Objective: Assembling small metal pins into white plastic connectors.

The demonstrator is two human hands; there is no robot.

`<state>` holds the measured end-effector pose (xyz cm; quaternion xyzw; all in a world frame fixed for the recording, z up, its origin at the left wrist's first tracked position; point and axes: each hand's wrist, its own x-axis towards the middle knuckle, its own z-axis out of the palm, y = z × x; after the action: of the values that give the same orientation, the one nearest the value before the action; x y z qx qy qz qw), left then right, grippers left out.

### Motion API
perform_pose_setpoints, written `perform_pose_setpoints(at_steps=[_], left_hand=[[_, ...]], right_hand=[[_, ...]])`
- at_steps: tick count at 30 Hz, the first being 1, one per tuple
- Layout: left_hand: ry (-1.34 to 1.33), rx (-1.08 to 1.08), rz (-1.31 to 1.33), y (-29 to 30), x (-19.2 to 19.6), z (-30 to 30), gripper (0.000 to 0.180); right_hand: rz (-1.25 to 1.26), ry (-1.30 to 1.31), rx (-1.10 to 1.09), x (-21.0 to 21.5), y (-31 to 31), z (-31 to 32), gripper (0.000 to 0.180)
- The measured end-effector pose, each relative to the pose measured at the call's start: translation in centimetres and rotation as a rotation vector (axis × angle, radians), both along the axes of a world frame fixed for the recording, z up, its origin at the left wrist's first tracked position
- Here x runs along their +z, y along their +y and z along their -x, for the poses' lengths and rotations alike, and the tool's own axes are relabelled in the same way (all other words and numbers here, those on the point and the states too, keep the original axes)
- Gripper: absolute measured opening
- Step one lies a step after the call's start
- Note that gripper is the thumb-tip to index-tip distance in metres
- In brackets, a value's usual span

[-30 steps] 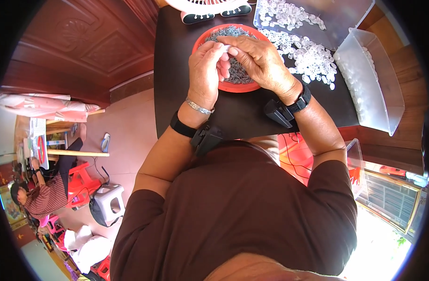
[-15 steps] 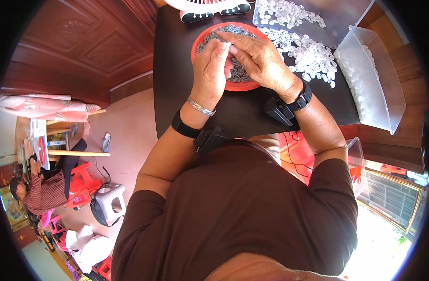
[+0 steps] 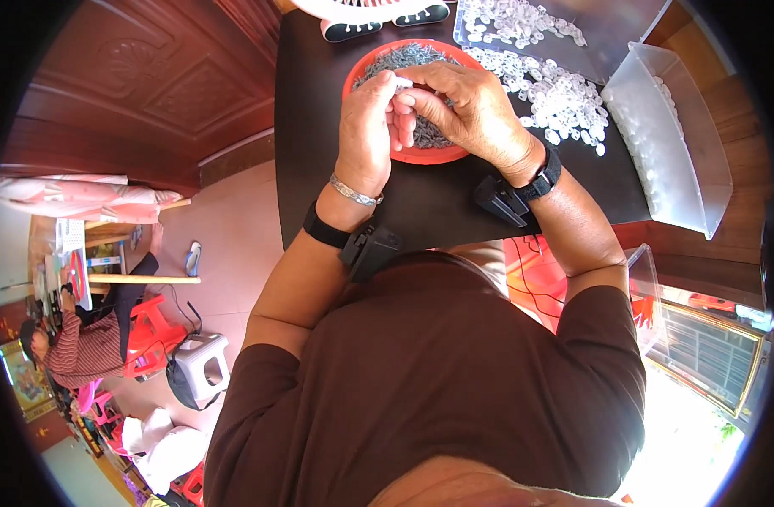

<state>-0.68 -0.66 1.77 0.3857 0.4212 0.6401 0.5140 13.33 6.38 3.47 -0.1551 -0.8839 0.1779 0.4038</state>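
Seems home room: carved wood panelling (image 3: pixel 121 72), tiled floor (image 3: pixel 235 220), red stool (image 3: pixel 148 332), grey stool (image 3: pixel 203 365), patterned cloth (image 3: pixel 83 196).

The held piece (image 3: pixel 403 83) looks like pale plastic, the clear pieces (image 3: pixel 564 106) glossy plastic, and the grey pieces (image 3: pixel 406 57) dull metal. The basin (image 3: pixel 433 156) is smooth plastic, the bin (image 3: pixel 704 182) cloudy, translucent plastic. The surface (image 3: pixel 311 118) has a smooth, soft sheen, the shirt (image 3: pixel 455 363) is matt cloth, the bracelet (image 3: pixel 355 192) shiny metal.

left hand (image 3: pixel 367 127) and right hand (image 3: pixel 480 103) hold a white piece (image 3: pixel 403 84) over a red basin (image 3: pixel 431 156) (grey pieces (image 3: pixel 411 56) inside).
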Motion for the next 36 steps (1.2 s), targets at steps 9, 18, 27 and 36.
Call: perform_pose_setpoints(at_steps=[9,18,27,36], left_hand=[[0.004,0.047,-0.042,-0.01,-0.26,-0.03,0.037],[0.146,0.074,-0.135,-0.08,-0.21,-0.55,0.036],[0.068,-0.037,-0.138,0.00,-0.36,-0.01,0.033],[-0.130,0.000,-0.108,0.16,-0.31,-0.13,0.030]], right_hand=[[-0.052,-0.030,0.009,0.31,-0.25,-0.19,0.031],[-0.168,-0.029,-0.109,0.22,-0.36,-0.19,0.024],[-0.178,0.036,-0.099,0.45,-0.31,-0.29,0.023],[-0.140,0.024,-0.037,-0.07,0.19,0.04,0.025]])
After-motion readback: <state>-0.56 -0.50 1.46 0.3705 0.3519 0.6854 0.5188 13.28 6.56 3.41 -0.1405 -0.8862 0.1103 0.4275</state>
